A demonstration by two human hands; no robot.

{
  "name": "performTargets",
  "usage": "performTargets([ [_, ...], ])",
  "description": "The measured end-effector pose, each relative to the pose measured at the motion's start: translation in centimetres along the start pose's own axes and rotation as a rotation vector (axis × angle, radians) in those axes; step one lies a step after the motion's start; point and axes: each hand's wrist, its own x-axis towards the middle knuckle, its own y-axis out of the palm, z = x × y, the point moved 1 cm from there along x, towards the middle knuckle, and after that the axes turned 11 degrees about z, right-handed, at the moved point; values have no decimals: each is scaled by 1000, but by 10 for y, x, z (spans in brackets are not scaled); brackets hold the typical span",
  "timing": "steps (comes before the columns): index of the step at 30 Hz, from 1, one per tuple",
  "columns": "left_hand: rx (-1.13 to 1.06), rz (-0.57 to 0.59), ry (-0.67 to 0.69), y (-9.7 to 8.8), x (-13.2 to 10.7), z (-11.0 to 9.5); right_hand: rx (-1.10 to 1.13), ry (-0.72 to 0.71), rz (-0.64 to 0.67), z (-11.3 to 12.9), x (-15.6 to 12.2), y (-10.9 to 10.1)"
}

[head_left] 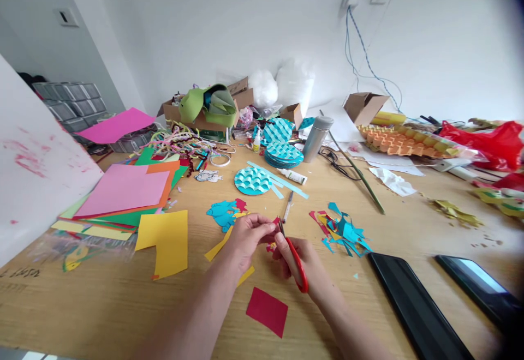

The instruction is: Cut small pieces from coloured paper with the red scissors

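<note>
My right hand (305, 264) grips red-handled scissors (293, 256), blades pointing up and away. My left hand (245, 237) is closed in a pinch on a small red paper scrap (275, 221) right at the blades. Both hands hover over a wooden table (123, 305). A red paper square (267, 311) lies just below my hands. A blue paper fish cutout (224, 213) and a yellow paper strip (219, 245) lie beside my left hand. A pile of blue, red and yellow offcuts (343, 230) sits to the right of the scissors.
Coloured paper sheets (126, 191) are stacked at left, with a yellow sheet (166, 240) nearer. Blue scalloped discs (252, 180), a glue tube (292, 176), a metal bottle (317, 137) and cardboard boxes (204, 109) stand farther back. Two dark tablets (409, 300) lie at right.
</note>
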Motion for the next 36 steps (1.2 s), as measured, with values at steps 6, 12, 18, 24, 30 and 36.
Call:
performTargets([
  [6, 11, -16, -4, 3, -1, 2, -32, 5, -7, -8, 2, 0],
  [12, 15, -13, 0, 4, -1, 2, -31, 21, -19, -4, 1, 0],
  [18, 29, -17, 11, 3, -1, 3, -27, 3, -9, -8, 2, -1],
  [24, 43, -19, 11, 4, -1, 3, -37, -5, -12, -9, 3, -1],
  [30, 40, -22, 5, 4, -1, 3, -30, 6, -22, -8, 3, -1],
  [36, 40, -19, 7, 4, -1, 3, -29, 23, -29, -10, 3, -1],
])
